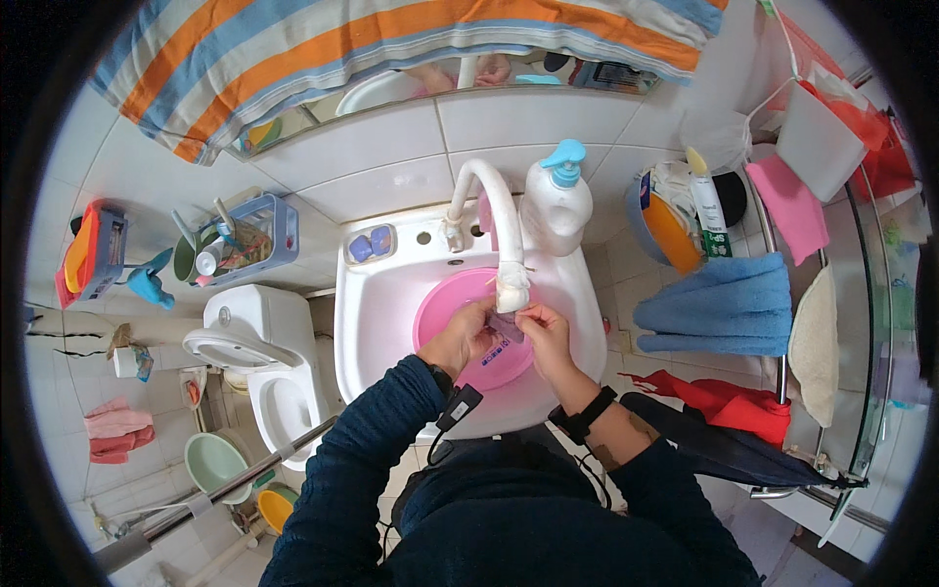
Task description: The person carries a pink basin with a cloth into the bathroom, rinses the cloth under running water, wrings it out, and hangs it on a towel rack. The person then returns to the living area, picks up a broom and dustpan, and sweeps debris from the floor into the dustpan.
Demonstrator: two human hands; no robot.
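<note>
Both hands are over a pink plastic basin (433, 301) that sits in the white washbasin (374, 345). Between them is a small piece of greyish-purple cloth (506, 325). My left hand (463, 336) grips its left side, and the fingertips of my right hand (546, 334) pinch its right side. Directly above the cloth hangs the spout of a white gooseneck faucet (506, 213), its end wrapped in white material. The spout partly covers the fingers. Dark printing shows on the basin floor below the cloth.
A pump bottle (557, 209) with a blue top and a soap dish (370, 244) stand on the washbasin's back ledge. At left are a toilet (271, 352) and a wall basket (282, 235). Right, a blue towel (715, 308) hangs on a rail. A metal bar (242, 469) crosses the lower left.
</note>
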